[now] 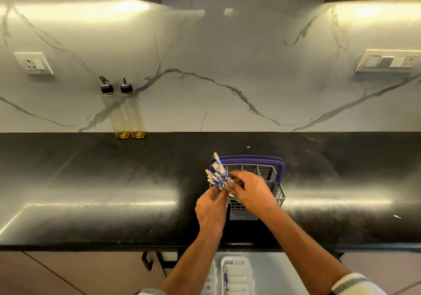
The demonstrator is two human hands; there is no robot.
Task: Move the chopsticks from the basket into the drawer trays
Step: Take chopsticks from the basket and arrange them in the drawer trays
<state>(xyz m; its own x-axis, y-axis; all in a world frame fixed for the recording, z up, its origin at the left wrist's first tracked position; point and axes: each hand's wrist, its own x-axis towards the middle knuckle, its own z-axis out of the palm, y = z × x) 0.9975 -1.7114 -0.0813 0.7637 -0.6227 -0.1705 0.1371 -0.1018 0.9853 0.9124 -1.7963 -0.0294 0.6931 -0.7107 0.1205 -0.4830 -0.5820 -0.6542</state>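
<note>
Lying below the worktop (91, 180) edge, white drawer trays (237, 274) hold one chopstick. Both hands grip the blue-patterned chopsticks (217, 177) at the basket (271, 180): left hand (211, 208) curled beneath, right hand (252, 192) pinching alongside.

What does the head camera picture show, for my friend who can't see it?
Two hands, left hand and right hand, hold blue-and-white chopsticks over a grey basket on a black counter. White drawer trays sit open below.
</note>
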